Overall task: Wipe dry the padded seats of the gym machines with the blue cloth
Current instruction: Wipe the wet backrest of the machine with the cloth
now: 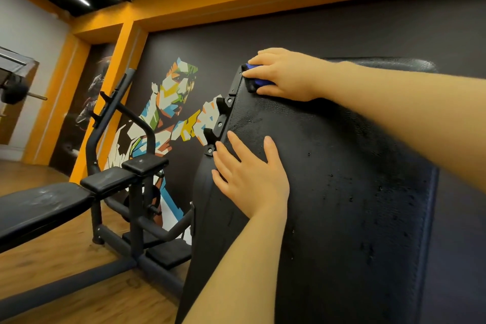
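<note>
The right hand point(284, 73) grasps the bunched blue cloth point(259, 77) against the upper left corner of the black padded seat point(342, 179), while the left hand point(249, 179) lies flat, fingers straight, beside the pad's left edge, droplets dotting its right side.

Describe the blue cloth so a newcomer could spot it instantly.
Start at the big black padded seat filling the right side of the view. Follow its left edge up to the top corner, where the right hand presses down. The blue cloth bunched under those fingers is the only bright blue there.
</note>
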Action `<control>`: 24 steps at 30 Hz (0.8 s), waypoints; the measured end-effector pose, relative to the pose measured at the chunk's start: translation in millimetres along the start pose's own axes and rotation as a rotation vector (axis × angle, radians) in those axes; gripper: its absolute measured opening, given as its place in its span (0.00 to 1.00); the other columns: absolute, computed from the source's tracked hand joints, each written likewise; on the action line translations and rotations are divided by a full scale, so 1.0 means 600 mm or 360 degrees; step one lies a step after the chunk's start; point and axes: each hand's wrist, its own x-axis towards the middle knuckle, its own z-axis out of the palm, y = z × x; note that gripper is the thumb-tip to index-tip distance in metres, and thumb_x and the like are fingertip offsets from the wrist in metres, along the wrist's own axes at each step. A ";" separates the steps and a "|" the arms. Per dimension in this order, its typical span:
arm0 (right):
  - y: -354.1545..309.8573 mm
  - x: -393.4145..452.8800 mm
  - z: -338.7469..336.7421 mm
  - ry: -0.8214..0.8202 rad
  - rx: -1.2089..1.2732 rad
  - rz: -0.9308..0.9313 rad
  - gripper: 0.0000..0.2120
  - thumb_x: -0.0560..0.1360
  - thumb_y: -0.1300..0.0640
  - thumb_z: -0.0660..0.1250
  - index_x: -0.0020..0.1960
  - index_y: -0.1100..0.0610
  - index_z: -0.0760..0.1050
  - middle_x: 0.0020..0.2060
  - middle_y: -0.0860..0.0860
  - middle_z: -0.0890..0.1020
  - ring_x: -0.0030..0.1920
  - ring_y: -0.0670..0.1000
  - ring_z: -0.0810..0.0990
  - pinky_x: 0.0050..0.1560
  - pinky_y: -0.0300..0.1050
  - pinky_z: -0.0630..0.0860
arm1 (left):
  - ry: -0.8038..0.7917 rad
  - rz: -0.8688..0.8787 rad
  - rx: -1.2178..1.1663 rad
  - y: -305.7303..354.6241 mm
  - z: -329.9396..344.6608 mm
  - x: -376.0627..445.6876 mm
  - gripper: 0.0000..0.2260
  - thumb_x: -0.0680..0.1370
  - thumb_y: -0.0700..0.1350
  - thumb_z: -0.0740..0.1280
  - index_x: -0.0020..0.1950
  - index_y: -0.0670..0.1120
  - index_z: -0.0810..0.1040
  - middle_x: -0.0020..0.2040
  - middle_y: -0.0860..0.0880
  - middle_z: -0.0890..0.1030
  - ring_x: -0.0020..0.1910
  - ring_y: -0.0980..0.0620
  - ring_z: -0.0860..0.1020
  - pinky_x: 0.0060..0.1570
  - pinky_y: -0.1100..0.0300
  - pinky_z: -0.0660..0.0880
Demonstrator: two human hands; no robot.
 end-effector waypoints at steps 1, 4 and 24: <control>0.009 -0.016 -0.004 -0.0010 0.0007 -0.0029 0.25 0.81 0.48 0.59 0.76 0.55 0.64 0.73 0.57 0.66 0.74 0.59 0.61 0.75 0.52 0.56 | 0.0002 0.0003 0.0002 0.000 0.001 0.000 0.32 0.81 0.64 0.49 0.80 0.50 0.48 0.80 0.46 0.50 0.79 0.47 0.48 0.75 0.47 0.45; 0.041 -0.078 -0.017 0.0039 0.0025 -0.0080 0.25 0.80 0.47 0.58 0.73 0.58 0.68 0.70 0.60 0.70 0.72 0.62 0.65 0.73 0.53 0.57 | 0.0017 0.0007 0.0000 -0.001 0.003 0.000 0.32 0.81 0.64 0.49 0.80 0.50 0.48 0.80 0.46 0.51 0.79 0.47 0.48 0.75 0.47 0.45; -0.029 -0.003 0.008 -0.0062 -0.0044 -0.0013 0.25 0.82 0.46 0.56 0.76 0.55 0.62 0.77 0.56 0.59 0.78 0.60 0.50 0.76 0.50 0.47 | 0.0021 -0.0003 -0.0033 -0.001 0.001 0.000 0.31 0.81 0.63 0.50 0.80 0.51 0.48 0.80 0.47 0.50 0.79 0.49 0.48 0.75 0.48 0.44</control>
